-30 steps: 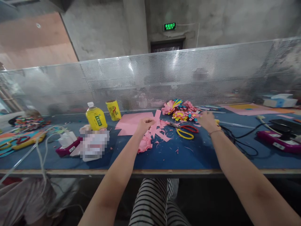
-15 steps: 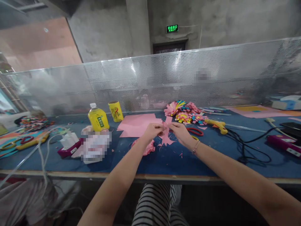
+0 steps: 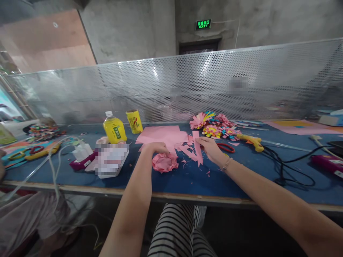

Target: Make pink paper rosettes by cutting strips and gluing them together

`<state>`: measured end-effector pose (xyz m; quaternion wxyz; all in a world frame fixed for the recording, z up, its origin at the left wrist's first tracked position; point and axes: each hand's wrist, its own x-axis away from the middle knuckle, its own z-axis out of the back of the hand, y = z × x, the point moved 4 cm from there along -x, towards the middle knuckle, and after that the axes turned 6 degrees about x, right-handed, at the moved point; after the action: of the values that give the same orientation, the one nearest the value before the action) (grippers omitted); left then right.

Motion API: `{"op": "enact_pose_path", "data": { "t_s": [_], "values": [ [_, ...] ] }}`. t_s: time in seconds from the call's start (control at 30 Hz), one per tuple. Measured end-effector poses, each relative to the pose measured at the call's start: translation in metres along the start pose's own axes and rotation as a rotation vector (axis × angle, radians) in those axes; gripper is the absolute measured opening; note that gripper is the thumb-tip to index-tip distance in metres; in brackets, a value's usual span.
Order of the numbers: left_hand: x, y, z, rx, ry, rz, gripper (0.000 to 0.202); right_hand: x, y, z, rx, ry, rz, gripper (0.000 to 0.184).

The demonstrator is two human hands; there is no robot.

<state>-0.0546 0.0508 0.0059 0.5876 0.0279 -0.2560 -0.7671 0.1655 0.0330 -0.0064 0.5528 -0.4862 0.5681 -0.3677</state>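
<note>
My right hand (image 3: 210, 145) pinches a long pink paper strip (image 3: 197, 150) upright above the table. Curled downward, my left hand (image 3: 158, 147) is at the back rim of a crumpled pink paper flower (image 3: 164, 163), its fingers closed; whether they grip the rim is hidden. Flat pink paper sheets (image 3: 158, 135) lie just behind that hand. Cut pink strips (image 3: 187, 151) and small scraps are scattered between the hands. Red-handled scissors (image 3: 226, 147) rest beyond my right hand, partly covered by it.
Finished-looking paper flowers (image 3: 211, 125) are heaped at the back, beside a yellow glue gun (image 3: 252, 142) with a black cable. A yellow bottle (image 3: 114, 129), a yellow can (image 3: 134, 121) and a white box (image 3: 114, 167) stand left. A perforated metal screen (image 3: 150, 85) borders the table's back.
My left hand has let go of the pink paper at my right hand and moved left and down to the crumpled flower. The right hand keeps a strip, now held upright. The view has shifted slightly.
</note>
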Motion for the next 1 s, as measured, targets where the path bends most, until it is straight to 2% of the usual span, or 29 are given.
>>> {"op": "enact_pose_path", "data": {
  "t_s": [0.13,0.3,0.5,0.7,0.83,0.93,1.0],
  "values": [
    [0.001,0.007,-0.009,0.098,-0.064,0.014,0.009,-0.002,0.001,0.004,0.023,0.017,-0.003,0.022],
    [0.002,0.01,-0.006,0.217,-0.012,-0.046,0.016,-0.011,0.008,0.013,0.027,0.019,-0.012,0.021],
    [0.004,0.019,0.0,0.404,-0.007,-0.234,0.015,-0.021,0.013,0.025,-0.047,0.083,-0.016,0.021],
    [0.006,0.028,0.009,0.803,0.184,-0.347,0.017,-0.022,0.004,0.034,-0.12,0.199,0.01,0.021],
    [0.004,0.035,0.006,1.022,0.259,-0.298,0.017,-0.022,0.002,0.037,-0.141,0.198,0.017,0.019],
    [0.002,0.04,0.003,1.134,0.35,-0.25,0.018,-0.022,0.0,0.039,-0.225,0.228,0.04,0.018],
    [0.0,0.042,0.0,1.213,0.407,-0.221,0.017,-0.021,-0.001,0.039,-0.295,0.202,0.033,0.016]
  ]
}}
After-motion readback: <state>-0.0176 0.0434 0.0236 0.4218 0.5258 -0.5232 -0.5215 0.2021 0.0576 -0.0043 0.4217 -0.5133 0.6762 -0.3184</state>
